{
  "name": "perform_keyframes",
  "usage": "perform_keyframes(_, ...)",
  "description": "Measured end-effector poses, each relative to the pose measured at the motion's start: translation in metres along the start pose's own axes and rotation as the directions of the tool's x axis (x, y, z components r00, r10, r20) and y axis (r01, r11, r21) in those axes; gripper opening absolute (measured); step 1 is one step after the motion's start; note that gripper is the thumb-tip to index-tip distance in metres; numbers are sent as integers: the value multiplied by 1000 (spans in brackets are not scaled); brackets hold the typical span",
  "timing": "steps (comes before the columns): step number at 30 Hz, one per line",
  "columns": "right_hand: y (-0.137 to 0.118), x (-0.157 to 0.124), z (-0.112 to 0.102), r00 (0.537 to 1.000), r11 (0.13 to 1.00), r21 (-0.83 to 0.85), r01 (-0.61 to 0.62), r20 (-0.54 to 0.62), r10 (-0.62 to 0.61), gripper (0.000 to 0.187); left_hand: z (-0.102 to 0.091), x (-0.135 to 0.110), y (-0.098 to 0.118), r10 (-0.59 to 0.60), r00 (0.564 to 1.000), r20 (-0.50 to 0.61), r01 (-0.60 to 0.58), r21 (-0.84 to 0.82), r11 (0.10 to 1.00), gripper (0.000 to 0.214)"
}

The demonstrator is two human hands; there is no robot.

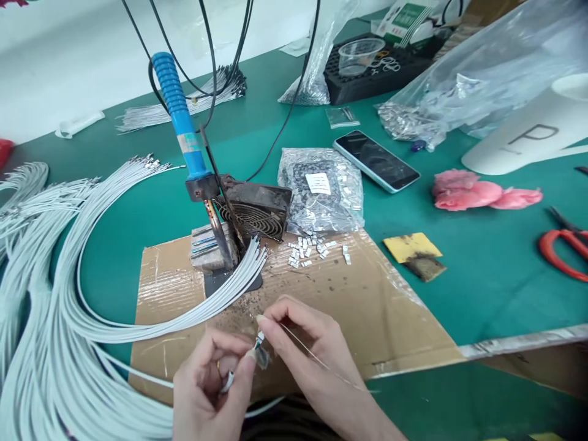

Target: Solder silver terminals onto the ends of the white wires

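My left hand is closed, thumb and fingers pinching the end of a white cable that bends through the palm. Just past its fingertips is a small white connector with short coloured strands under it. My right hand is closed too, thumb and forefinger at the connector's top. A thin silvery wire, like solder, runs through the right hand towards the wrist. Beyond both hands, a blue-handled soldering iron stands fixed with its tip pointing down at a black base.
Loose white connectors lie on the cardboard sheet. Bundled white cables fill the left. Behind are a small fan, a plastic bag of parts and a phone. A yellow sponge and red-handled scissors lie right.
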State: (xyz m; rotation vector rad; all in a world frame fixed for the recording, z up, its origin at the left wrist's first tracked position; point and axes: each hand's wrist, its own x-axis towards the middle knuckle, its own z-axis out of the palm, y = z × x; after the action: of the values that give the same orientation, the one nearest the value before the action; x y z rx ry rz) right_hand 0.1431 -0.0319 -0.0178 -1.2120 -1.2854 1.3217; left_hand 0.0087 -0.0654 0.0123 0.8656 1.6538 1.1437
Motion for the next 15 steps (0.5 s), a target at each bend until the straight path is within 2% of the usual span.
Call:
perform_keyframes(8, -1, -6, 4, 985, 962, 216, -165, 92, 148, 35, -8, -8, -4, -29, 998, 54, 28, 21, 999, 25)
perform_keyframes(12, 0, -6, 2, 985, 957, 236, -166, 92, 148, 34, -8, -8, -7, -44, 997, 62, 45, -8, 999, 27)
perform_keyframes(15, 0, -6, 2, 992, 971, 204, -123, 54, 114, 30, -8, -6, -8, -48, 996, 74, 49, -10, 999, 30)
